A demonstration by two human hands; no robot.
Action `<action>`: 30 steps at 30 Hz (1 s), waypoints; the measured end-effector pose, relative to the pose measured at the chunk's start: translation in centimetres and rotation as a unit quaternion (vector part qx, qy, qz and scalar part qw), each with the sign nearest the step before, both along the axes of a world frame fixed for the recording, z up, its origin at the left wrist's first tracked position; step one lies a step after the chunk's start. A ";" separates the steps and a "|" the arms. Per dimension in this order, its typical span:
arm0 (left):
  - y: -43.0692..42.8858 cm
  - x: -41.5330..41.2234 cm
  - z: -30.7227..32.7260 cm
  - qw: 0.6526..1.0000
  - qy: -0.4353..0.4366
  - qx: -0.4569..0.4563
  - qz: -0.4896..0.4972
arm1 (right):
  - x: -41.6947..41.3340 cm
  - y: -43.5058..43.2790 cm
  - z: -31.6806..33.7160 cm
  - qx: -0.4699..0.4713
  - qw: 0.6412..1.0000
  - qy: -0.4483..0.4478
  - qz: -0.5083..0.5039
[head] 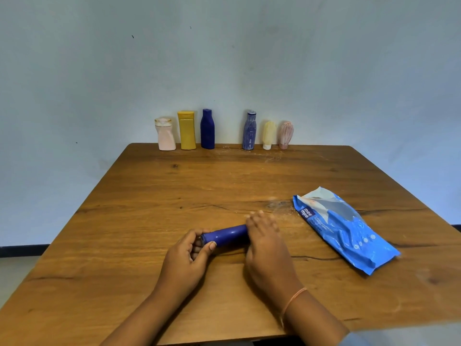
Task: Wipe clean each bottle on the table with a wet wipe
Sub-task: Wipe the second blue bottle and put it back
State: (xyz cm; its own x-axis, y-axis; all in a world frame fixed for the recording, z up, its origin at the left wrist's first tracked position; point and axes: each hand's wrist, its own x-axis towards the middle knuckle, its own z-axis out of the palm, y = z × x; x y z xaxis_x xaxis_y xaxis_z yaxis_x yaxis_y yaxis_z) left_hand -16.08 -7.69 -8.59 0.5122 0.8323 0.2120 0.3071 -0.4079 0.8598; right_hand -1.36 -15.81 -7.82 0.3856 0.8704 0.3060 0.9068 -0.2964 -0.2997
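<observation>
A dark blue bottle (225,236) lies on its side near the front middle of the wooden table (149,196). My left hand (187,255) pinches its left end with thumb and fingers. Wrapped over its right end is my right hand (265,245); whether a wipe sits under that palm is hidden. Along the far edge stand several bottles: a pale pink one (166,134), a yellow one (186,130), a dark blue one (207,128), a smeared blue one (249,130), a cream one (269,135) and a pink ribbed one (286,135).
A blue pack of wet wipes (344,228) lies flat on the table to the right of my hands. White smudges mark the wood near the pack and near the far bottles. A plain wall stands right behind the table.
</observation>
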 end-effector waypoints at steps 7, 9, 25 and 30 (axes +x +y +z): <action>0.2 -0.2 -0.4 1.000 -0.002 0.004 0.001 | -4.2 1.7 0.3 0.012 0.985 -0.067 0.156; 0.2 -0.1 -0.5 1.000 -0.009 -0.007 0.009 | -2.3 1.9 0.5 0.009 0.990 -0.051 0.135; -0.3 0.0 0.5 0.999 -0.022 -0.044 -0.007 | 1.7 2.4 -0.2 -0.022 0.999 0.035 0.030; 0.5 0.2 -0.4 0.998 -0.022 -0.049 0.011 | -2.5 2.3 -2.3 0.016 0.995 0.025 0.092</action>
State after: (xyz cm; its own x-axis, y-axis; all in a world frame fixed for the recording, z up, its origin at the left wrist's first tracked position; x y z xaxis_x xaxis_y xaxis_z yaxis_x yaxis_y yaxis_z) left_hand -15.83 -7.18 -8.97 0.4856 0.8610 0.1510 0.2754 -0.3146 0.9084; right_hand -3.91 -13.52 -10.16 0.2363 0.9178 0.3191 0.9288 -0.1169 -0.3515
